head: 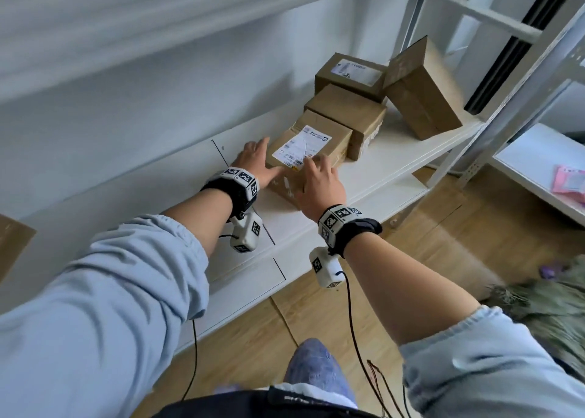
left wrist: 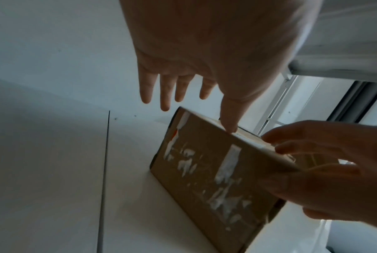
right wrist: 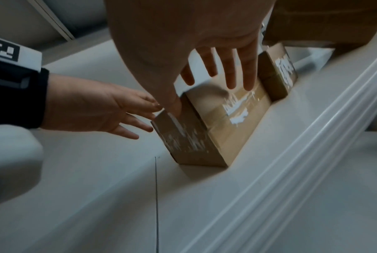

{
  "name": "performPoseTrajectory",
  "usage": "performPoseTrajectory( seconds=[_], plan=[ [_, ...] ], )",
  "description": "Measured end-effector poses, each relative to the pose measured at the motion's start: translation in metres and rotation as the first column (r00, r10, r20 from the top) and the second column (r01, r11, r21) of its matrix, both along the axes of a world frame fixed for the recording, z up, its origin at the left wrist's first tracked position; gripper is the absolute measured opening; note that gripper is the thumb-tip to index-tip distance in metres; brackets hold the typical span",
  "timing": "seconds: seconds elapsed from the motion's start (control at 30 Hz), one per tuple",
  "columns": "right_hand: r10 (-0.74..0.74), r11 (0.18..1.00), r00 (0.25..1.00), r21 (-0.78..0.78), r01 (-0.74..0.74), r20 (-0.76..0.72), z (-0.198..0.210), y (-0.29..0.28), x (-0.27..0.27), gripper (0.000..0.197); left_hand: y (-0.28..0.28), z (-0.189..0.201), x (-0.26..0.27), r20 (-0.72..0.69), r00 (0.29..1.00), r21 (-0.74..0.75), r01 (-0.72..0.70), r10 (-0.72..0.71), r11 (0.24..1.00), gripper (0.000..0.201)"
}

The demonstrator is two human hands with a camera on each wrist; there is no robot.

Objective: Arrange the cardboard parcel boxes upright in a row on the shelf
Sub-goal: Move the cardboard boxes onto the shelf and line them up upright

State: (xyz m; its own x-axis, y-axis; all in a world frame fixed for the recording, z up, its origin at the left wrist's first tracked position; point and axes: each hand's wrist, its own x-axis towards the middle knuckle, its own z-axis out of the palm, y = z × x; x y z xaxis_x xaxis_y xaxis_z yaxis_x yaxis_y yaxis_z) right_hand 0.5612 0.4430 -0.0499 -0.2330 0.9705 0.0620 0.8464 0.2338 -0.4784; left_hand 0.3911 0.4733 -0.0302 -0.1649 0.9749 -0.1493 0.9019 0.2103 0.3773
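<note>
Several brown cardboard parcel boxes stand in a row on the white shelf (head: pixel 411 151). The nearest box (head: pixel 311 150) (left wrist: pixel 204 179) (right wrist: pixel 233 119) carries a white shipping label on top. My left hand (head: pixel 258 161) (left wrist: pixel 196 113) (right wrist: pixel 109 109) is at its left face, fingers straight and spread, thumb touching the top edge. My right hand (head: pixel 316 177) (right wrist: pixel 204 85) (left wrist: pixel 323 171) lies over the near top edge, fingers straight, thumb at the near corner. Behind it stand a plain box (head: pixel 348 113), a labelled box (head: pixel 351 75) and a larger box (head: pixel 424 91) tilted against the row.
The upper shelf board (head: pixel 126 21) hangs low over the boxes. A white upright post (head: pixel 506 110) bounds the shelf on the right. A second rack (head: pixel 538 164) at the right holds a pink packet (head: pixel 569 180). A piece of cardboard (head: pixel 12 243) shows at the left edge.
</note>
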Motion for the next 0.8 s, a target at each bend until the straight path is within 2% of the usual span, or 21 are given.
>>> performPoseTrajectory(
  seconds=[0.1, 0.17, 0.27, 0.47, 0.63, 0.8],
  plan=[
    [0.034, 0.999, 0.999, -0.006, -0.034, -0.012, -0.014, 0.008, -0.002, 0.057, 0.008, -0.014, 0.007, 0.06, 0.997, -0.003, -0.041, 0.041, 0.999, 0.07],
    [0.033, 0.999, 0.999, -0.016, -0.033, -0.014, -0.017, 0.01, -0.003, 0.057, 0.008, -0.017, 0.014, 0.077, 0.994, 0.014, -0.073, 0.072, 0.997, 0.068],
    [0.054, 0.997, 0.998, -0.046, -0.055, -0.023, -0.014, 0.01, -0.007, 0.056, 0.001, -0.014, 0.02, 0.083, 0.992, 0.018, -0.1, 0.098, 0.995, 0.067],
    [0.083, 0.988, 0.996, -0.128, -0.085, -0.024, -0.005, -0.001, -0.011, 0.066, -0.02, -0.003, 0.029, 0.077, 0.988, 0.034, -0.135, 0.132, 0.99, 0.071],
    [0.093, 0.989, 0.995, -0.114, -0.096, -0.029, -0.004, -0.018, -0.011, 0.072, -0.041, 0.005, 0.031, 0.064, 0.986, 0.069, -0.156, 0.152, 0.985, 0.07],
    [0.113, 0.991, 0.993, -0.071, -0.115, -0.029, 0.002, -0.056, -0.016, 0.075, -0.086, 0.009, 0.025, 0.096, 0.978, 0.103, -0.192, 0.183, 0.976, 0.07]
  ],
)
